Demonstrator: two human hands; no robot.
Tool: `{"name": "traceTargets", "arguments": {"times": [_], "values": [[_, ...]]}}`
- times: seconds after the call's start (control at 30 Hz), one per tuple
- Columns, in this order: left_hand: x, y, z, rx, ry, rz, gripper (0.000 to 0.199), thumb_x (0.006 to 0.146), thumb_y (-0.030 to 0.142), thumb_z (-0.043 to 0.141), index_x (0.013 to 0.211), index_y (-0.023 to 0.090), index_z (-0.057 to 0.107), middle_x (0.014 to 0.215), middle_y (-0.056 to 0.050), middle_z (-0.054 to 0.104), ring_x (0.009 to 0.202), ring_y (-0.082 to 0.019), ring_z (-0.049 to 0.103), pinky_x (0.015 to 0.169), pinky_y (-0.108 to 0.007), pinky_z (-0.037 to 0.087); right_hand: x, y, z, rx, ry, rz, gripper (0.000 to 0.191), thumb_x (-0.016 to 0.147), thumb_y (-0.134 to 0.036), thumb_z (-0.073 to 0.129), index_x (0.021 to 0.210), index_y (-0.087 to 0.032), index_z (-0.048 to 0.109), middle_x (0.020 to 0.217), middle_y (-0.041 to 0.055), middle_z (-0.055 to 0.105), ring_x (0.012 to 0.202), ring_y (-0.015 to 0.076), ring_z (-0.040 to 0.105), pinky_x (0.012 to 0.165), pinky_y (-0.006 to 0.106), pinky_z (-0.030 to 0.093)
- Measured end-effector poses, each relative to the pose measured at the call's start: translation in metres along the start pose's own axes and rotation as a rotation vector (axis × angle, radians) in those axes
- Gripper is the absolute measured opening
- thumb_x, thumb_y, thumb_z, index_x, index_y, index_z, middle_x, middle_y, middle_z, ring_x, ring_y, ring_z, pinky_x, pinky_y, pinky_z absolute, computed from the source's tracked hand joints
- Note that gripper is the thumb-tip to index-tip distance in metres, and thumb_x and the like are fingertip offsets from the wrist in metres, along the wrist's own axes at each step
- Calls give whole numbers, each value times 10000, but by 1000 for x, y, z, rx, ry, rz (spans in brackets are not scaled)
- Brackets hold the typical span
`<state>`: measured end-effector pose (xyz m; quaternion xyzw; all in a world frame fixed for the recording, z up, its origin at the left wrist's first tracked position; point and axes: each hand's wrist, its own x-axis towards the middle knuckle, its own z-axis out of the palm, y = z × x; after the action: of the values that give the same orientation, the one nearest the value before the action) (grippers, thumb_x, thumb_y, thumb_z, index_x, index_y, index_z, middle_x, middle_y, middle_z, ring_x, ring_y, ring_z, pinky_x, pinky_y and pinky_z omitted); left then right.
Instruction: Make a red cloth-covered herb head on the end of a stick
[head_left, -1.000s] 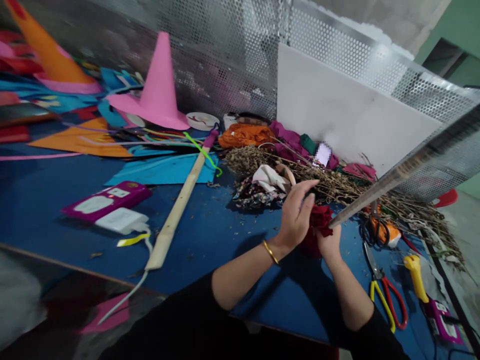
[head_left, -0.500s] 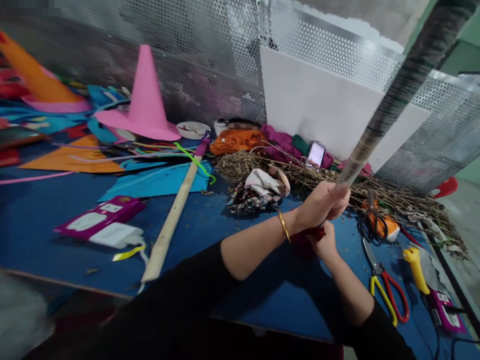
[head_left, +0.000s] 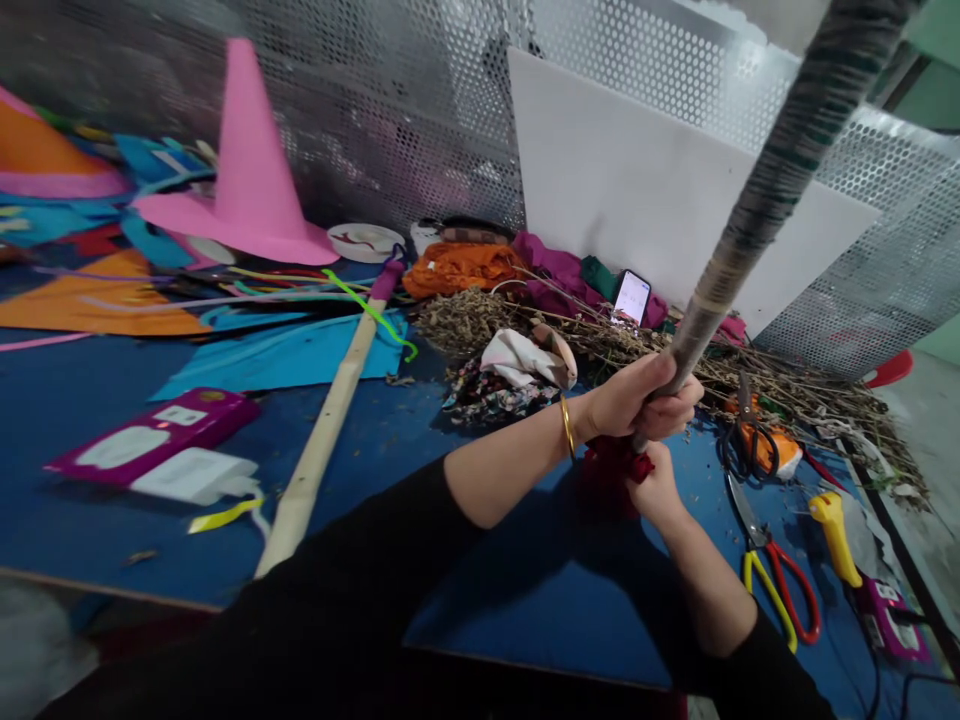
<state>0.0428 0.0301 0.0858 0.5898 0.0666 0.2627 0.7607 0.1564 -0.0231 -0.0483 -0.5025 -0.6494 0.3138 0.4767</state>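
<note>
Grasping the wrapped rod (head_left: 752,220), slanting toward upper right of the frame, the left hand (head_left: 637,396) is clenched; best keep this angle steady above the red cloth (head_left: 609,476), which the right hand (head_left: 660,487) touches (its grip I cannot tell).

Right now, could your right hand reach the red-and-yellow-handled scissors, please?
Probably yes: nothing stands between the right hand and the scissors, though it must first release the dark red material.
</note>
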Motion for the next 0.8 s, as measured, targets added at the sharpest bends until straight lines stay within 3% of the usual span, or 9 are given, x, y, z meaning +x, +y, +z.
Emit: {"name": "traceTargets", "arguments": {"times": [0.2, 0.3, 0.37, 0.43, 0.47, 0.53, 0.63, 0.67, 0.8], "values": [[4, -6, 9, -7, -94, 60, 726, 484, 921, 544, 466, 228, 329, 397, 72, 211, 371, -52, 150, 387, -255, 113, 2, -1, 2, 43, 121, 30, 62, 609, -234, 542, 641, -191, 574, 635, -11, 617, 630, 164, 538, 583, 265, 432], [9, -8, 19, 29, -60, 117, 698, 553, 895, 535, 512, 223, 351, 433, 83, 220, 381, -52, 157, 396, -247, 131, 5, -6, 3, 75, 192, 30, 141, 584, -285, 603, 692, -193, 604, 691, 10, 653, 670, 194, 581, 600, 293, 471], [6, -5, 24, 145, 44, 194, 665, 626, 867, 506, 589, 207, 439, 470, 69, 300, 399, -67, 234, 413, -244, 220, 7, -11, 4, 114, 215, 28, 173, 584, -317, 620, 710, -198, 608, 689, 19, 658, 674, 204, 594, 604, 306, 488], [-4, -4, 26, 353, 200, 308, 648, 658, 817, 547, 765, 179, 582, 617, -3, 515, 531, -121, 456, 546, -265, 398, 8, -16, 5, 151, 245, 36, 179, 604, -338, 622, 719, -202, 611, 695, 28, 667, 685, 208, 605, 611, 310, 499], [-11, -6, 24, 462, 297, 365, 657, 659, 785, 589, 893, 172, 630, 783, -56, 612, 699, -170, 558, 689, -289, 455, 8, -18, 5, 171, 257, 46, 175, 608, -345, 628, 709, -203, 606, 690, 28, 667, 679, 204, 604, 610, 308, 502], [-26, -21, 16, 568, 542, 444, 708, 642, 720, 674, 1103, 184, 636, 1155, -122, 623, 1088, -270, 550, 969, -334, 406, 8, -20, 5, 223, 254, 85, 175, 613, -355, 641, 679, -202, 591, 660, 17, 653, 634, 184, 588, 590, 302, 502], [-42, -67, -3, 343, 905, 322, 670, 695, 660, 681, 1147, 170, 623, 1273, -129, 592, 1251, -291, 469, 1088, -361, 314, 10, -21, 2, 307, 261, 170, 229, 622, -399, 662, 629, -197, 555, 550, -17, 581, 507, 144, 523, 500, 283, 471], [-44, -85, -9, 171, 904, 215, 677, 675, 670, 691, 1114, 158, 634, 1207, -126, 634, 1192, -288, 523, 1053, -368, 359, 10, -22, 1, 324, 285, 187, 251, 632, -418, 667, 626, -196, 551, 537, -19, 571, 492, 140, 518, 488, 281, 465], [-38, -131, -14, -482, 621, -97, 542, 759, 631, 621, 957, 130, 674, 941, -104, 719, 936, -252, 652, 910, -370, 475, 8, -27, -8, 329, 373, 171, 294, 658, -454, 690, 661, -187, 569, 600, 8, 623, 551, 158, 578, 547, 300, 500]]}}
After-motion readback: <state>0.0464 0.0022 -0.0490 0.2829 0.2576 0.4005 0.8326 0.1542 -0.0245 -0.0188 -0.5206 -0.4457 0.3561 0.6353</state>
